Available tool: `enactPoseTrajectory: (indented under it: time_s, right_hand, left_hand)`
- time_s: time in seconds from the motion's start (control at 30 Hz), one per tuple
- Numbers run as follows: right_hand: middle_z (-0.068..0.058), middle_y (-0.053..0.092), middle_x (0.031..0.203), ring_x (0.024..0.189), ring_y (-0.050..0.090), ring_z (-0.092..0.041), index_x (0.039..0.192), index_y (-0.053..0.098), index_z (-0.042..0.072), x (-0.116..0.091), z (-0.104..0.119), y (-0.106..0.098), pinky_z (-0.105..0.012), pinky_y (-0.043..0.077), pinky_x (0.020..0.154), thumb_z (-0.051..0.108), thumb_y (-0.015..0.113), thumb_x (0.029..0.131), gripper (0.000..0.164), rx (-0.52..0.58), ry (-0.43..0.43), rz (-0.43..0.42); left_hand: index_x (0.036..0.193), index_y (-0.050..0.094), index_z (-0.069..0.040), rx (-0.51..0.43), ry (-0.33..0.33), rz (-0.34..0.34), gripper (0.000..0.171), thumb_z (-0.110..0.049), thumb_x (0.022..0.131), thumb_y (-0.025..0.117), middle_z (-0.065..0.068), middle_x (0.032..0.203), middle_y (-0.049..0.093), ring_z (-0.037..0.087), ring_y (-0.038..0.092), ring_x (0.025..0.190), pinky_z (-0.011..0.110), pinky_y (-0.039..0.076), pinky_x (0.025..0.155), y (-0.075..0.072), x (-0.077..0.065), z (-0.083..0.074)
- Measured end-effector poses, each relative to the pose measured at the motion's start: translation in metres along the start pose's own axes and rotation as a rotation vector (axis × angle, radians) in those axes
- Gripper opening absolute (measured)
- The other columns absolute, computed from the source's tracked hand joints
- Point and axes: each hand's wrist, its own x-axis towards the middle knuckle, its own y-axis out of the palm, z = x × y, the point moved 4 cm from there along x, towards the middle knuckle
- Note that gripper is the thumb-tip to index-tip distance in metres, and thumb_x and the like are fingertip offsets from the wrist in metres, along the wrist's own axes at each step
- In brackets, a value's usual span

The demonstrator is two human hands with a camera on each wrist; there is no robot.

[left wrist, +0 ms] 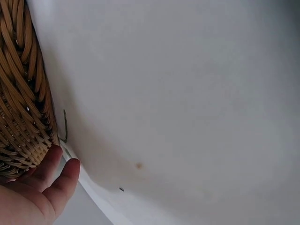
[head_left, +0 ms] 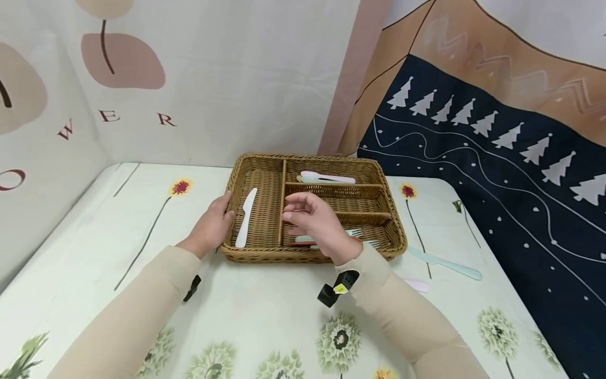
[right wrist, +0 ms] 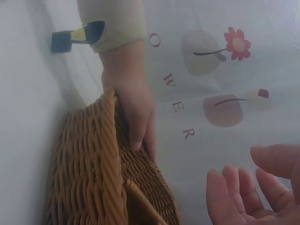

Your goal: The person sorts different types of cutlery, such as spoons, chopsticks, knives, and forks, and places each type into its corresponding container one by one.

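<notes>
A brown wicker cutlery basket (head_left: 270, 255) stands on the table, split into a long left compartment and three on the right. My left hand (head_left: 210, 227) holds its left side, thumb over the rim and fingers along the outer wall (left wrist: 23, 93). Above the dividers hovers my right hand (head_left: 318, 223), its fingers loosely bent with nothing between them. A white knife (head_left: 246, 217) lies in the left compartment. Pink and pale green spoons (head_left: 327, 178) lie in the back right compartment. Several forks (head_left: 371, 243) occupy the front right one, partly hidden by my right hand.
On the table right of the basket lies a light blue knife (head_left: 447, 263). A pink utensil (head_left: 417, 285) is partly covered by my right sleeve. The flowered tablecloth (head_left: 265, 310) spreads in front, and printed cloths (head_left: 227, 95) hang behind the table.
</notes>
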Motion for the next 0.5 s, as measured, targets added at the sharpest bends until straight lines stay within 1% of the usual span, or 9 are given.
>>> enactPoseTrajectory:
  time_s: [0.1,0.13,0.2,0.27,0.3,0.37,0.43,0.5]
  right_hand:
    - [-0.012,0.057,0.111,0.098,0.061,-0.02,0.131,0.05,-0.001,-0.004,-0.001,-0.007,-0.048,0.056,0.085,0.001,0.058,0.094,0.038,-0.017,-0.009,0.009]
    - [-0.013,0.056,0.112,0.097,0.061,-0.018,0.131,0.05,-0.001,-0.006,-0.001,-0.009,-0.047,0.056,0.085,0.001,0.058,0.094,0.038,-0.026,-0.01,0.011]
    - [-0.014,0.056,0.113,0.097,0.061,-0.019,0.131,0.05,-0.001,-0.009,-0.002,-0.014,-0.045,0.057,0.084,0.001,0.059,0.093,0.039,-0.034,-0.011,0.011]
    - [-0.015,0.056,0.114,0.098,0.061,-0.023,0.13,0.051,-0.001,-0.012,-0.003,-0.019,-0.04,0.058,0.081,0.001,0.059,0.093,0.038,-0.043,-0.009,0.005]
    - [-0.014,0.057,0.114,0.098,0.061,-0.023,0.13,0.051,0.0,-0.014,-0.003,-0.022,-0.038,0.058,0.079,0.001,0.059,0.093,0.038,-0.052,-0.008,-0.001]
    - [-0.015,0.057,0.115,0.097,0.061,-0.022,0.129,0.052,0.0,-0.017,-0.004,-0.027,-0.035,0.059,0.077,0.001,0.059,0.092,0.037,-0.054,-0.004,-0.012]
    - [-0.016,0.056,0.115,0.095,0.061,-0.019,0.128,0.053,0.001,-0.02,-0.005,-0.031,-0.035,0.059,0.076,0.001,0.06,0.092,0.036,-0.052,0.002,-0.021]
    - [-0.015,0.057,0.115,0.092,0.061,-0.016,0.128,0.053,0.001,-0.023,-0.006,-0.036,-0.038,0.059,0.077,0.001,0.061,0.092,0.037,-0.052,0.002,-0.028]
  left_hand:
    - [0.154,-0.002,-0.002,0.001,0.001,0.001,0.059,-0.018,0.106,0.029,0.027,0.157,0.009,0.046,0.016,0.142,0.059,0.018,0.114,-0.001,0.0,0.0]
    - [0.154,-0.002,-0.002,0.002,0.001,0.001,0.059,-0.018,0.106,0.029,0.027,0.157,0.008,0.045,0.015,0.143,0.059,0.018,0.115,-0.001,0.0,0.001]
    - [0.154,-0.002,-0.002,0.005,0.0,0.001,0.059,-0.018,0.106,0.028,0.027,0.157,0.008,0.045,0.015,0.143,0.059,0.018,0.115,-0.002,0.001,0.001]
    - [0.154,-0.002,-0.002,0.009,0.0,0.0,0.059,-0.018,0.106,0.028,0.028,0.157,0.009,0.046,0.015,0.142,0.059,0.018,0.115,-0.002,0.001,0.001]
    - [0.154,-0.002,-0.002,0.009,-0.001,-0.001,0.059,-0.018,0.106,0.028,0.028,0.157,0.009,0.046,0.015,0.142,0.059,0.018,0.115,-0.002,0.001,0.0]
    - [0.154,-0.002,-0.002,0.011,-0.003,0.0,0.059,-0.018,0.106,0.028,0.027,0.157,0.009,0.046,0.016,0.142,0.059,0.018,0.115,-0.002,0.001,0.0]
    - [0.154,-0.002,-0.002,0.013,-0.006,0.001,0.059,-0.018,0.106,0.028,0.027,0.157,0.009,0.046,0.016,0.142,0.059,0.018,0.114,-0.001,0.001,-0.001]
    - [0.154,-0.002,-0.002,0.013,-0.01,0.003,0.059,-0.018,0.106,0.028,0.027,0.157,0.009,0.046,0.015,0.142,0.059,0.018,0.114,0.0,0.001,-0.001]
